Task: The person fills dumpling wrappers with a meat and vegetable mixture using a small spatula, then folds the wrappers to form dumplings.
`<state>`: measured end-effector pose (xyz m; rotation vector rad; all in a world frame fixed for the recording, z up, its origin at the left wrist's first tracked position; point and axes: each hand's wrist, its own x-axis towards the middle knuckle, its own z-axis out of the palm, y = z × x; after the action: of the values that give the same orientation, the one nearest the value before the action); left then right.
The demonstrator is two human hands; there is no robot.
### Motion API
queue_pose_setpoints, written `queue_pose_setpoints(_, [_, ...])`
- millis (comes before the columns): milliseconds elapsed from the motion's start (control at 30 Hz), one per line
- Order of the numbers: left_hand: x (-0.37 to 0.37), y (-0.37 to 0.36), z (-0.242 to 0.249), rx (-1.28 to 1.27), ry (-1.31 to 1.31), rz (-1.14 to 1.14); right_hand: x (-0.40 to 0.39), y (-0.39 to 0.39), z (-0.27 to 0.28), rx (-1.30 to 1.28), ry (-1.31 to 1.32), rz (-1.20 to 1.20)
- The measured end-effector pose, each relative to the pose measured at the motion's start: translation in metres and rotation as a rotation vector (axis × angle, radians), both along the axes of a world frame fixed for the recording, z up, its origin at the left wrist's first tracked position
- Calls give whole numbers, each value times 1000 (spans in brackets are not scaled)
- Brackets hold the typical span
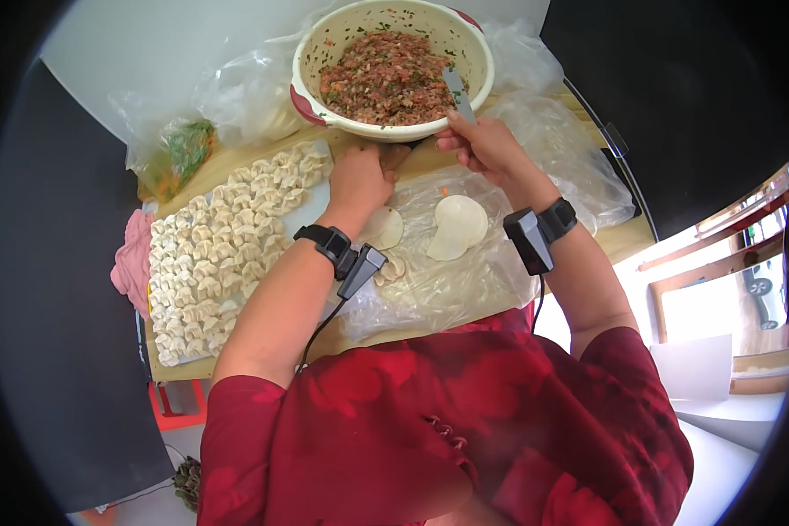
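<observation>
My right hand is closed around a flat metal spatula, its blade over the inner right side of a large cream bowl. Inside the bowl lies minced meat filling with green and orange bits. Just below the bowl's front side is my left hand; its fingers are bent and partly hidden, so their hold cannot be made out. Round dough wrappers overlap on a plastic sheet between my forearms. Another wrapper lies by my left wrist, with folded dough below it.
Rows of shaped dumplings fill a board on the left of the wooden table. Clear plastic bags lie around the bowl, one with green herbs. A pink cloth hangs at the left edge.
</observation>
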<state>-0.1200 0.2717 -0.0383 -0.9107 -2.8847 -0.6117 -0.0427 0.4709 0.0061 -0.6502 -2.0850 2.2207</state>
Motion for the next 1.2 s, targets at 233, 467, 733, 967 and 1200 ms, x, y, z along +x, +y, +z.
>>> queue_pose_setpoints(233, [-11, -8, -4, 81, -2, -20, 1, -2, -3, -48, 14, -12])
queue_pose_setpoints(467, [-6, -15, -4, 80, 164, -81, 9, -6, -6, 5, 24, 11])
queue_pose_setpoints(733, [21, -57, 37, 230, 106, -245, 39, -12, 5, 117, 85, 70])
queue_pose_setpoints(967, [100, -204, 59, 392, 231, -59, 107, 2, -10, 179, 133, -9])
queue_pose_setpoints(1200, [162, -324, 14, 389, 324, 490, 125, -33, -13, 36, 21, 217])
